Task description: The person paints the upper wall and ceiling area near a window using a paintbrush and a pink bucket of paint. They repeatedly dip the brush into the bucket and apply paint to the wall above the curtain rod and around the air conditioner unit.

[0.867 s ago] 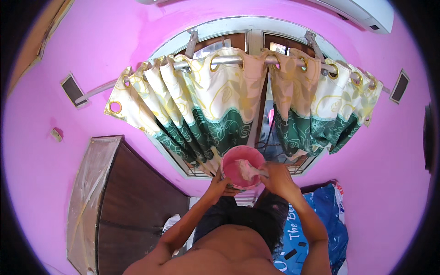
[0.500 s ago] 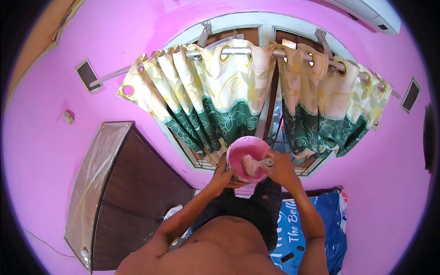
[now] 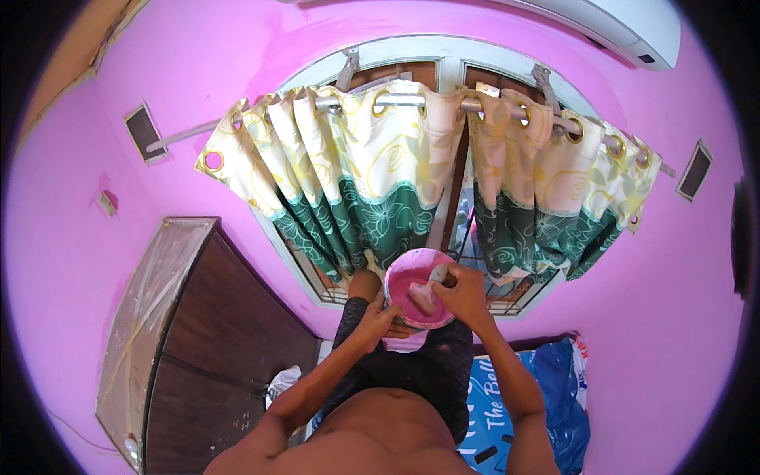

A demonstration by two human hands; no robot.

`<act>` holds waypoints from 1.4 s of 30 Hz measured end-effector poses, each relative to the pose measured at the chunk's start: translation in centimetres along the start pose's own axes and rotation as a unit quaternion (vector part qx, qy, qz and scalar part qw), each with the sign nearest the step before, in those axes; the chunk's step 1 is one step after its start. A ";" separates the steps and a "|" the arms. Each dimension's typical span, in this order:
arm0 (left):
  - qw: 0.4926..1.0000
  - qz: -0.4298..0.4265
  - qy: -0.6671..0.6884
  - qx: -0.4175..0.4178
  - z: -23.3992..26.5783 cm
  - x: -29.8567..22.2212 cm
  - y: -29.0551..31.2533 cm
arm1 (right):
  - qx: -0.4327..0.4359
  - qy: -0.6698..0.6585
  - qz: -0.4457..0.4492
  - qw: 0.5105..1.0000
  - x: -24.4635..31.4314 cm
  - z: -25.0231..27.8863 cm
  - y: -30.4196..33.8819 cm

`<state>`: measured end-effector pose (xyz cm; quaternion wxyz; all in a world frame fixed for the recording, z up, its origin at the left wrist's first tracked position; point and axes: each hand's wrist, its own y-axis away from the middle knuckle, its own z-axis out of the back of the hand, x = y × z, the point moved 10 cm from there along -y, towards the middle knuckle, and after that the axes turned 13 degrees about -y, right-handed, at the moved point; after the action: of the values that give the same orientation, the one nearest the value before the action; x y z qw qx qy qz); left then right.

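Curtains [image 3: 388,158] are hanging beyond the bucket [image 3: 413,261] I'm holding in front of me, w/ pink paint [image 3: 406,296] lying inside. My L grip [image 3: 381,321] is curling partway round its side; my R grip [image 3: 465,294] is clasping the brush [image 3: 427,294] by its handle, bristles hanging inside.

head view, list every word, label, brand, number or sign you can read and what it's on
Blue sheeting: large white lettering, partly covered; I won't copy its wording.
Its white edge: print too small to read.
Brown cabinet: pale marks, too unclear to read.
White air conditioner: dark patch, nothing readable.
Pink bucket: no readable text.
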<state>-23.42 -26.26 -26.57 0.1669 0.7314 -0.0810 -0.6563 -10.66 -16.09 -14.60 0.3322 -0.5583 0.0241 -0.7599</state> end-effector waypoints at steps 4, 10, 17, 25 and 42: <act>1.000 -0.012 0.019 0.007 0.6 0.0 0.3 | 0.008 0.031 0.010 0.999 0.6 -1.4 0.0; 0.999 -0.004 0.039 0.027 2.0 0.3 -0.1 | 0.008 0.027 -0.007 1.000 2.0 -3.4 -1.1; 0.997 -0.027 0.071 0.033 3.5 0.3 -0.9 | 0.099 0.063 -0.016 0.993 0.4 -7.8 -2.0; 0.994 -0.021 0.093 0.047 6.0 -0.5 -1.8 | 0.108 0.094 0.021 0.990 1.0 -10.8 -3.2; 0.994 -0.040 0.072 -0.066 10.9 1.2 -3.1 | 0.159 0.124 -0.163 0.966 -0.4 -12.9 -5.3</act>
<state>-34.37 -25.30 -29.63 0.1941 0.7666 0.0038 -0.6120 -24.26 -16.09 -17.57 0.2828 -0.3966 -0.1469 -0.8609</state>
